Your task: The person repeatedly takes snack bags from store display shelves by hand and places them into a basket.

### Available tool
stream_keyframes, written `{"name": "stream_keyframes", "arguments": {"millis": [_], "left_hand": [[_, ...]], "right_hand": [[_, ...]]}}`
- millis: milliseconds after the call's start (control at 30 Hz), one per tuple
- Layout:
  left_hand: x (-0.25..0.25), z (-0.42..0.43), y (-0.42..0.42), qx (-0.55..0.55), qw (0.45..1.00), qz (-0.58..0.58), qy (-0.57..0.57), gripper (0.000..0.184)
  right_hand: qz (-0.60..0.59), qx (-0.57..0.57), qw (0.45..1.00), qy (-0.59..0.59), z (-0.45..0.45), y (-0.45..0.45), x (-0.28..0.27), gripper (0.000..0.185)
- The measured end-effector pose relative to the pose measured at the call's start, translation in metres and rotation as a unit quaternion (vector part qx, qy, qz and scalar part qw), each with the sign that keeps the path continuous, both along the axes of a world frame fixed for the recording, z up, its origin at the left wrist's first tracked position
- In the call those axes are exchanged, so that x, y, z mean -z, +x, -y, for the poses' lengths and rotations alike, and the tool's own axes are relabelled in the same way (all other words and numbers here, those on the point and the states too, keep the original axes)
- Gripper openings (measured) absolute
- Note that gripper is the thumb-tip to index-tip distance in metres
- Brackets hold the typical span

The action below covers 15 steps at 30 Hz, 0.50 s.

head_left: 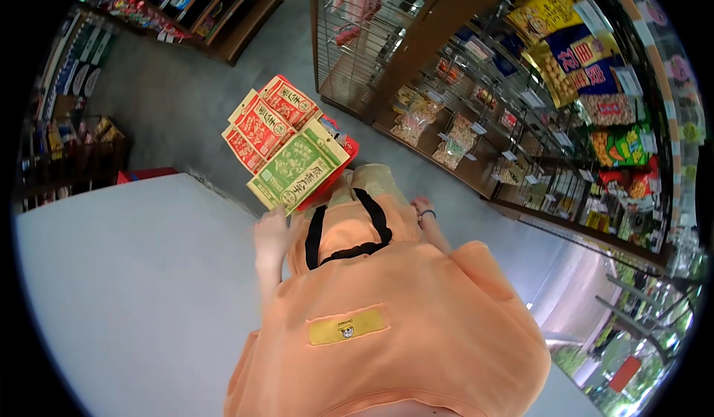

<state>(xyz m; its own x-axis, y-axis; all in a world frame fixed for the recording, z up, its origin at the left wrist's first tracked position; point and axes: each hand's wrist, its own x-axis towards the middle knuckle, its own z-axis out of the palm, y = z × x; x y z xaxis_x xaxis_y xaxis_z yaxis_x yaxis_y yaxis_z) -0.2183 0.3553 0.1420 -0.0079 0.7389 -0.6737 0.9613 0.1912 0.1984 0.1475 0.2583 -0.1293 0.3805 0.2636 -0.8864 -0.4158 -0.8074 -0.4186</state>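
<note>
Orange top (416,365) fills lower centre; mid-frame, left hand (271,228) at the green packet (297,167), right hand (422,207) farther right; both grips unclear.

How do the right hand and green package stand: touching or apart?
Apart: the head view shows beige trousers between the right hand and the green package.

There are three red packets (268,125), one green packet (296,166) and one red basket (352,149).
</note>
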Motion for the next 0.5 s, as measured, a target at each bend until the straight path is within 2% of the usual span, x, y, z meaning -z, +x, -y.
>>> {"name": "stream_keyframes", "arguments": {"millis": [33, 67, 133, 200, 233, 400, 467, 500], "left_hand": [[-0.002, -0.003, 0.012, 0.038, 0.996, 0.039, 0.077, 0.049], [-0.003, -0.003, 0.020, 0.061, 0.984, 0.077, 0.152, 0.046], [0.010, -0.009, 0.039, 0.147, 0.972, 0.100, 0.152, 0.042], [0.026, -0.009, 0.046, 0.231, 0.950, 0.107, 0.181, 0.044], [0.015, -0.009, 0.058, 0.248, 0.951, 0.108, 0.150, 0.044], [0.017, -0.005, 0.078, 0.329, 0.933, 0.108, 0.097, 0.043], [0.019, -0.005, 0.080, 0.367, 0.900, 0.184, 0.146, 0.043], [0.020, -0.004, 0.080, 0.370, 0.902, 0.175, 0.141, 0.041]], "right_hand": [[-0.005, 0.050, 0.997, -0.063, 0.029, 0.011, 0.007, 0.014], [-0.038, 0.045, 0.996, -0.072, 0.067, 0.029, 0.048, 0.012], [-0.102, 0.032, 0.990, -0.090, 0.134, 0.064, 0.123, 0.010], [-0.042, 0.060, 0.990, -0.118, 0.120, 0.033, 0.057, 0.014], [-0.013, 0.074, 0.989, -0.131, 0.107, 0.013, 0.011, 0.016], [0.045, 0.177, 0.976, -0.116, 0.124, -0.031, -0.012, 0.016], [0.040, 0.123, 0.989, -0.075, 0.124, -0.053, -0.010, 0.021], [0.072, 0.053, 0.986, -0.138, 0.111, -0.053, -0.036, 0.024]]}}
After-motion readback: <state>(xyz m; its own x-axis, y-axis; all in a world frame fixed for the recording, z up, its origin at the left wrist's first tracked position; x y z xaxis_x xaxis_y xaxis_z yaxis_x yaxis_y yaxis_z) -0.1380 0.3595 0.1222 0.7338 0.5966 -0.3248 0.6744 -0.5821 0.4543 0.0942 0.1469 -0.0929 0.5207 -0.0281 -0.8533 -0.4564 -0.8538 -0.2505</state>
